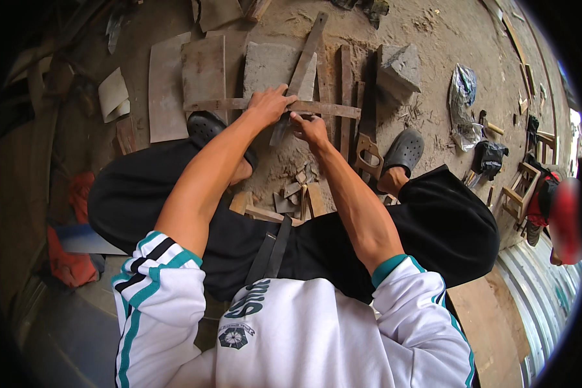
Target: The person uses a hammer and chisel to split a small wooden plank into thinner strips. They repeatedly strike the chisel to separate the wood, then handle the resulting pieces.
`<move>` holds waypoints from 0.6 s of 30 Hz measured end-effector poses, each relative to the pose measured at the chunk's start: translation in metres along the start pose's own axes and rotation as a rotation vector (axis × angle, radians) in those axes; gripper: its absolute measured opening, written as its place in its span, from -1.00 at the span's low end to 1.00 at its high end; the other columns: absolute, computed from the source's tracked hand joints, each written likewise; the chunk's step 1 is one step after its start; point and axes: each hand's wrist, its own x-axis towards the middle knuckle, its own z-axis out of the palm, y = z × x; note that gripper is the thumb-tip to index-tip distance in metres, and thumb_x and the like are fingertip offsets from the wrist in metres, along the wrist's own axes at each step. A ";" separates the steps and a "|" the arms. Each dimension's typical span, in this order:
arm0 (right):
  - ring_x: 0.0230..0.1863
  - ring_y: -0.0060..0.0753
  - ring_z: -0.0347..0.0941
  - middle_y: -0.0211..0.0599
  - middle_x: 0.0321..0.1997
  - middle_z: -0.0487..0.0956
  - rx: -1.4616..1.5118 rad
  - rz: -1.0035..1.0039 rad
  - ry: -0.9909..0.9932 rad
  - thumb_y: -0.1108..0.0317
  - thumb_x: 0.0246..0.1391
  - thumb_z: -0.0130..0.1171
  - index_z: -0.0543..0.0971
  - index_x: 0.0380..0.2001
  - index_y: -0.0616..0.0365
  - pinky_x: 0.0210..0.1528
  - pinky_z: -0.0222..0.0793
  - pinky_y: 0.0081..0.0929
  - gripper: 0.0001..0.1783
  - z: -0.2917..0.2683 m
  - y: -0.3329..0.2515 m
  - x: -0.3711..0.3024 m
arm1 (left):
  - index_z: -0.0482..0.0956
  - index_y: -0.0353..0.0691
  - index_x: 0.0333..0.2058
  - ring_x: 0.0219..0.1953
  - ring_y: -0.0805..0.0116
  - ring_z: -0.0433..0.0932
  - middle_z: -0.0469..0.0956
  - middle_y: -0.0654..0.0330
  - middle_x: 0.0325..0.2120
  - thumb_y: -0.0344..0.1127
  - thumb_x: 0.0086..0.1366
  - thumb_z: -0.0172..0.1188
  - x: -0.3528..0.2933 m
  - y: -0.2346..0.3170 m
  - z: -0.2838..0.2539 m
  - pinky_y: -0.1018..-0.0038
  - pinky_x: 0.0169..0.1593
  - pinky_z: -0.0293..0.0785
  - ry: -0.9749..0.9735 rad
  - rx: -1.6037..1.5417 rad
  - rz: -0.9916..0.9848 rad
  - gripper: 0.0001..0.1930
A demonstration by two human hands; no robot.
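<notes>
The right hand [309, 127] is nearer, its fingers curled in and its thumb pointing at the near edge of a long wooden strip [330, 109]; whether it pinches anything there, I cannot tell. The strip lies crosswise just beyond that thumb and passes beneath the left hand [268, 105], whose fingers are bent closed over it. A narrower bar [308, 52] with a hole at its far end slants away from the fingers, crossing the strip beside the left fingertips. To the right, a handsaw [368, 156] lies with its handle beside the right shoe [404, 152]. Beyond the strip are a grey slab [265, 68] under part of the bar and a rough concrete block [398, 70]. Farther right lie a black bag [490, 159] and a crumpled clear plastic bag [462, 90]; the contents of both are hard to make out.
</notes>
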 end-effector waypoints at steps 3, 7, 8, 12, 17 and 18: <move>-0.45 -0.45 0.49 -0.25 -0.39 0.62 -0.244 0.064 -0.169 -0.01 0.00 0.39 0.59 -0.15 0.27 -0.46 0.40 -0.46 -0.45 -0.015 0.030 -0.013 | 0.41 0.33 0.19 0.00 0.05 0.49 0.42 0.17 0.03 -0.15 0.32 0.11 0.003 -0.002 -0.007 0.14 -0.09 0.50 -0.080 -0.008 -0.011 -0.55; -0.33 -0.42 0.47 -0.19 -0.27 0.58 -0.547 0.038 -0.189 -0.17 -0.07 0.39 0.36 0.11 0.25 -0.37 0.43 -0.40 -0.13 0.005 0.061 -0.022 | 0.40 0.34 0.19 -0.06 0.03 0.51 0.51 0.16 -0.10 -0.13 0.33 0.10 0.003 -0.001 -0.006 0.13 -0.09 0.49 -0.086 0.010 -0.020 -0.56; -0.30 -0.29 0.50 -0.07 -0.25 0.58 -0.562 -0.034 -0.163 -0.13 -0.04 0.38 0.24 0.17 0.27 -0.34 0.44 -0.32 -0.09 0.016 0.064 -0.025 | 0.40 0.35 0.19 -0.07 0.03 0.51 0.52 0.16 -0.13 -0.13 0.33 0.09 0.002 0.000 -0.007 0.13 -0.09 0.49 -0.095 0.017 -0.027 -0.56; -0.21 0.18 0.54 0.28 -0.20 0.56 -0.611 -0.274 -0.009 0.10 0.08 0.30 -0.03 0.25 0.33 -0.21 0.43 -0.07 -0.07 0.045 0.058 -0.041 | 0.39 0.34 0.20 -0.09 0.05 0.51 0.54 0.18 -0.15 -0.11 0.35 0.06 -0.002 -0.002 0.002 0.13 -0.10 0.49 -0.038 0.011 -0.035 -0.57; -0.16 0.43 0.48 0.43 -0.16 0.51 -0.647 -0.388 -0.062 0.27 0.11 0.18 -0.16 0.32 0.34 -0.11 0.40 0.04 -0.08 0.042 0.055 -0.045 | 0.36 0.33 0.22 -0.06 0.06 0.50 0.55 0.18 -0.15 -0.12 0.36 0.04 -0.005 -0.004 0.009 0.06 -0.10 0.43 -0.001 -0.022 -0.023 -0.55; -0.16 0.44 0.48 0.45 -0.16 0.51 -0.668 -0.440 -0.061 0.29 0.11 0.17 -0.18 0.33 0.34 -0.11 0.40 0.03 -0.07 0.040 0.060 -0.042 | 0.35 0.32 0.22 -0.05 0.06 0.49 0.55 0.17 -0.15 -0.13 0.36 0.04 -0.005 -0.003 0.010 0.05 -0.09 0.41 0.020 -0.017 -0.018 -0.56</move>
